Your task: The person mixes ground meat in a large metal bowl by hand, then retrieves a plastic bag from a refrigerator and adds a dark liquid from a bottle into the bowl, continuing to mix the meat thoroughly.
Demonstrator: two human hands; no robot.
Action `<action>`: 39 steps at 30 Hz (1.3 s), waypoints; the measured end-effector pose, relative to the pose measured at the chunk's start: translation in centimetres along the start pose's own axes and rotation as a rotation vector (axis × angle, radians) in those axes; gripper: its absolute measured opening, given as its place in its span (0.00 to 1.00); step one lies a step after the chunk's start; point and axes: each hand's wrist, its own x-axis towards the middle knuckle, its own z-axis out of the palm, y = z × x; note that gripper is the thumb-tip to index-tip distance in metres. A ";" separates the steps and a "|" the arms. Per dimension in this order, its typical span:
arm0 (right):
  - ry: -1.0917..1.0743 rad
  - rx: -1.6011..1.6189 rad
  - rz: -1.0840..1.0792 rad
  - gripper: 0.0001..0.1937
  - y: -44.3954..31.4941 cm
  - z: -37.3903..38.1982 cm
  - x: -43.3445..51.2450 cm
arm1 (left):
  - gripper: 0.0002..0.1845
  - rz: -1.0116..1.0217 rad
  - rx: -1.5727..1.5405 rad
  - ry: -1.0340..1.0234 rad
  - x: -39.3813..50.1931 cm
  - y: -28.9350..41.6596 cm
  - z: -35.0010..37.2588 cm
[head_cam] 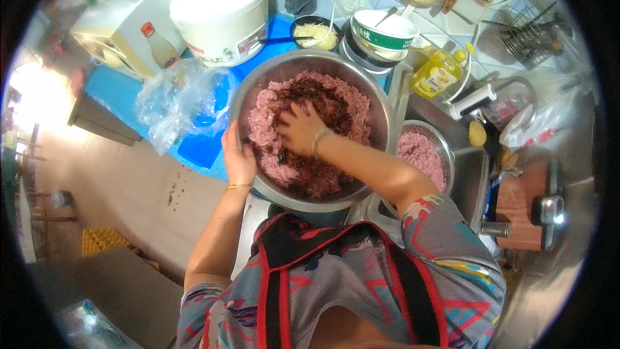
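Note:
A large steel bowl (382,102) stands before me, full of pink ground meat (265,128) with dark sauce spread over its middle and lower part. My left hand (239,157) grips the bowl's left rim. Into the meat presses my right hand (302,128), palm down with spread fingers; its fingertips are partly sunk in the meat, so whether it grasps any is unclear. A second metal bowl (450,155) of ground meat (420,155) sits in the sink at the right, partly behind my right arm.
Behind the large bowl are a white rice cooker (218,14), a black bowl of pale shreds (315,34) and stacked bowls (385,36). Crumpled plastic bags (179,102) lie left. A yellow detergent bottle (438,72) stands by the sink (477,179); a glass bottle (160,46) is at the back left.

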 end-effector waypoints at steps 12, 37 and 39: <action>-0.031 0.162 0.106 0.24 -1.1 1.1 -8.0 | 0.30 -0.075 0.027 -0.007 0.0 0.3 0.0; -0.220 0.311 0.671 0.34 7.3 -0.4 -4.6 | 0.24 0.371 0.464 -0.068 0.5 2.7 -1.1; -0.252 0.380 0.704 0.36 7.0 1.3 -7.1 | 0.27 0.210 0.402 -0.379 0.8 3.4 -0.1</action>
